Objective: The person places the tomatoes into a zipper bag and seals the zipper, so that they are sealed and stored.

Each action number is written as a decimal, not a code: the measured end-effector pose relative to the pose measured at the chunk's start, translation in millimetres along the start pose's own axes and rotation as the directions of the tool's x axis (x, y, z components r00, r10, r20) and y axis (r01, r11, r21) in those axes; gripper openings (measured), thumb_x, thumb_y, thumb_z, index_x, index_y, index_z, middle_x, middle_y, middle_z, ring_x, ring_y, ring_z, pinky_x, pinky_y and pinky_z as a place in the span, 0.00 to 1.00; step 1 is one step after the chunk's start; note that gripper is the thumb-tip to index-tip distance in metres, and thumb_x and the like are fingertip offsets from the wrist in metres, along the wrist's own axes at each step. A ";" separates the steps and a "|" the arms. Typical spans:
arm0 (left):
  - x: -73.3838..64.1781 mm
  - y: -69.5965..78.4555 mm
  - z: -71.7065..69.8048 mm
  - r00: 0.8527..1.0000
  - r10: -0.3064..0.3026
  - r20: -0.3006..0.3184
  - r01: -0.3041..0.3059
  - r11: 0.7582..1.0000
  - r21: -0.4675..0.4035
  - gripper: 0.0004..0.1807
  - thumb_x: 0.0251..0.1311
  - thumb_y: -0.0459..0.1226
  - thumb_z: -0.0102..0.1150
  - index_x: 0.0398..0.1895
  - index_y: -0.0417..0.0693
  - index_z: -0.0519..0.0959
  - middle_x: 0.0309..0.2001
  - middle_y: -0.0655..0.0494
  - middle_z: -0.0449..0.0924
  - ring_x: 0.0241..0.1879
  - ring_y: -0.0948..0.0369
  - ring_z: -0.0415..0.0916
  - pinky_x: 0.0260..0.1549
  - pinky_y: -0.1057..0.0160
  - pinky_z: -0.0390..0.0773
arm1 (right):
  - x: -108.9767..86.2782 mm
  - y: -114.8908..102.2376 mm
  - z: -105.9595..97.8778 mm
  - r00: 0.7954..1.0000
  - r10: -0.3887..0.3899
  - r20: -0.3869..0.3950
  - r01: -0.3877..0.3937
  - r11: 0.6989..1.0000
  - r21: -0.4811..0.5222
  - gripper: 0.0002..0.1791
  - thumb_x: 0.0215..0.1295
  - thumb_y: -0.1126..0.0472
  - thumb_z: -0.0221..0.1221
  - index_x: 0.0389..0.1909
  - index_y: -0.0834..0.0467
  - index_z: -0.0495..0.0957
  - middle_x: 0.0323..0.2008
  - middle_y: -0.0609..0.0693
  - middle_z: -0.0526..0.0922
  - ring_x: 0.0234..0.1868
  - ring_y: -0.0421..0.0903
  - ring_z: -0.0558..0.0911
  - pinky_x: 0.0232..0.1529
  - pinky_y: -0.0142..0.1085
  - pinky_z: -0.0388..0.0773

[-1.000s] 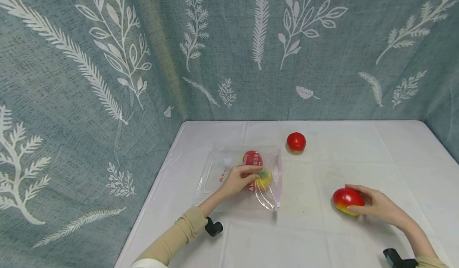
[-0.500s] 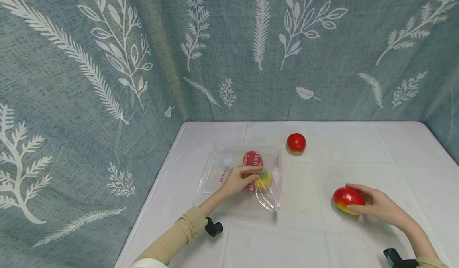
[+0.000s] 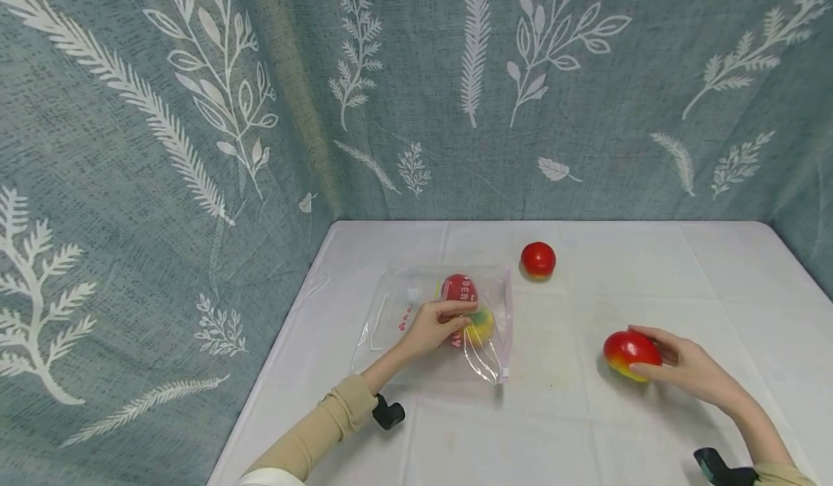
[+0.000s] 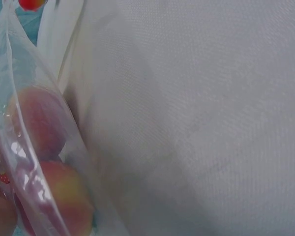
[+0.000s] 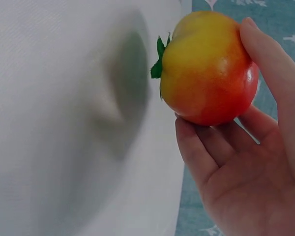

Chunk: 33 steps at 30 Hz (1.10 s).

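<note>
My right hand (image 3: 693,370) holds a glossy red and yellow tomato (image 3: 631,354) at the right of the table, thumb on one side and fingers on the other. In the right wrist view, green sepals show on this tomato (image 5: 206,69), and a gap separates it from the white cloth. On the left, my left hand (image 3: 432,327) pinches a clear zip bag (image 3: 384,334) with red printing. Inside the bag are a red fruit (image 3: 458,287) and a yellowish fruit (image 3: 479,325), partly covered by print and fingers. The left wrist view shows the bagged fruit (image 4: 69,194) through the plastic.
Another red tomato (image 3: 538,259) sits toward the back of the table, just right of the bag. A white cloth covers the table (image 3: 507,442). A blue-green curtain (image 3: 416,95) with white leaf patterns hangs behind and along the left side.
The tomato in my right hand has risen slightly off the cloth, and the hand with it. My left hand and the bag have stayed in place.
</note>
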<state>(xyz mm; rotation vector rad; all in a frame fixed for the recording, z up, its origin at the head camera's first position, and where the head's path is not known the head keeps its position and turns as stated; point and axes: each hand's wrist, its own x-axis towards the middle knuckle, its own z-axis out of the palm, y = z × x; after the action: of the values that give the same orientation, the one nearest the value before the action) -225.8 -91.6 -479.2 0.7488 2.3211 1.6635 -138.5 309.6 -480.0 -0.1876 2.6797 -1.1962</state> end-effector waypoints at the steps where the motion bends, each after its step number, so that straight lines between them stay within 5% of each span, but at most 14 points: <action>1: 0.0 -0.2 -0.1 1.000 0.002 0.000 -0.002 1.000 0.002 0.17 0.60 0.30 0.59 0.53 0.35 0.78 0.53 0.41 0.80 0.50 0.51 0.80 0.40 0.75 0.79 | 0.1 -0.4 -0.5 1.000 -0.004 -0.007 0.004 1.000 -0.003 0.38 0.60 0.52 0.64 0.66 0.66 0.62 0.61 0.71 0.68 0.58 0.70 0.70 0.46 0.52 0.80; 17: 1.2 -0.6 0.5 1.000 0.003 -0.008 -0.003 1.000 0.003 0.17 0.60 0.30 0.58 0.53 0.34 0.78 0.53 0.41 0.80 0.50 0.48 0.80 0.40 0.76 0.78 | 6.3 -8.0 -5.9 0.999 0.002 -0.047 -0.001 1.000 0.024 0.40 0.61 0.48 0.62 0.68 0.63 0.60 0.63 0.70 0.66 0.60 0.70 0.69 0.47 0.51 0.80; 23: -3.3 18.2 -0.8 0.999 0.051 0.007 -0.051 0.999 0.007 0.16 0.60 0.25 0.56 0.51 0.26 0.76 0.51 0.33 0.78 0.49 0.44 0.79 0.42 0.71 0.80 | 10.5 -11.5 -4.2 0.998 -0.010 -0.055 0.012 0.999 0.035 0.39 0.62 0.50 0.62 0.68 0.64 0.60 0.64 0.70 0.66 0.61 0.69 0.69 0.49 0.51 0.80; 33: -5.2 28.9 -1.5 0.999 0.033 0.011 -0.033 0.999 0.019 0.16 0.60 0.25 0.56 0.51 0.26 0.76 0.52 0.33 0.78 0.50 0.43 0.79 0.42 0.73 0.80 | 16.2 -18.9 -2.3 0.996 -0.046 -0.073 0.050 0.997 0.056 0.38 0.61 0.51 0.62 0.68 0.63 0.60 0.64 0.68 0.67 0.60 0.66 0.71 0.46 0.35 0.82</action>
<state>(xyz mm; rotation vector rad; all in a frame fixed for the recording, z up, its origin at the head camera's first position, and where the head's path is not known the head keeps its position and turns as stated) -213.7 -88.4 -452.6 0.8022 2.3328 1.6490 -154.2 295.5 -466.5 -0.2051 2.7123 -1.3173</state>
